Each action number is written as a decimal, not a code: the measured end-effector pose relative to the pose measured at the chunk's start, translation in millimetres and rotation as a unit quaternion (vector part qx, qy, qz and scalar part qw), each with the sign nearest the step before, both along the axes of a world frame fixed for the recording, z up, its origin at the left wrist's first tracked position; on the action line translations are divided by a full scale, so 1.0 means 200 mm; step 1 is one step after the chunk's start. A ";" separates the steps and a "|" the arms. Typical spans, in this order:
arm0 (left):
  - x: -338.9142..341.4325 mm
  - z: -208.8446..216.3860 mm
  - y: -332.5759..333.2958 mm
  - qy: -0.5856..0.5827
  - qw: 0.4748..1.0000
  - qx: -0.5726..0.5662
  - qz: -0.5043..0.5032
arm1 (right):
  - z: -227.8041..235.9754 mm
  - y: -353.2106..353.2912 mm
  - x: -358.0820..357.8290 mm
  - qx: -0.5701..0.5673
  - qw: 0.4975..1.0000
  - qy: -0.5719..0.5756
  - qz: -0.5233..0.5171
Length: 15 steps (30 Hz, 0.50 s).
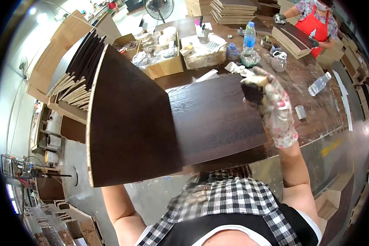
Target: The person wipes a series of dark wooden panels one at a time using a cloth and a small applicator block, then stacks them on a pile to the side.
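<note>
A dark brown wood-grain panel stands tilted up on my left. My left forearm reaches up behind it, and the panel hides my left hand. Another dark brown panel lies flat on the table, meeting the raised one at its left end. Over the flat panel's right end, my right hand, in a white floral glove, is closed around a pale block with a dark, stained face, which looks like a sponge. Motion blurs the glove somewhat. I cannot tell whether the sponge touches the panel.
Dark boards lean stacked at the left. A cardboard box of jars, a water bottle and small pots stand along the back. A clear bottle lies at right. A co-worker in a red apron handles boards at the far right.
</note>
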<state>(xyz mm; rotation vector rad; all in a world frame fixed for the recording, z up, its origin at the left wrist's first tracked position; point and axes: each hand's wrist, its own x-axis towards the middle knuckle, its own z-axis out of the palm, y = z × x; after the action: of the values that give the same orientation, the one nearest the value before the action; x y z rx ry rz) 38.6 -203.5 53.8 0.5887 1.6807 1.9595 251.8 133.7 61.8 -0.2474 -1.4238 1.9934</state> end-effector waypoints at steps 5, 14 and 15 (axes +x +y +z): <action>0.44 -0.49 -0.19 -0.153 0.975 -0.154 0.055 | -0.13 -0.01 -0.02 -0.013 0.999 -0.039 0.021; 0.27 -0.14 -0.15 0.040 0.973 -0.142 0.177 | -0.13 -0.06 -0.15 -0.048 0.993 0.108 0.029; 0.22 -0.10 -0.08 0.077 0.975 -0.132 0.158 | -0.08 -0.04 -0.14 0.022 0.989 0.147 0.001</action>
<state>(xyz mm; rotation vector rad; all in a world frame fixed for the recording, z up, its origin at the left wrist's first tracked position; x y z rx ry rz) 83.0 -219.4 33.6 0.3998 2.2043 1.8873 224.7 125.9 46.3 0.0653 -1.2766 1.9055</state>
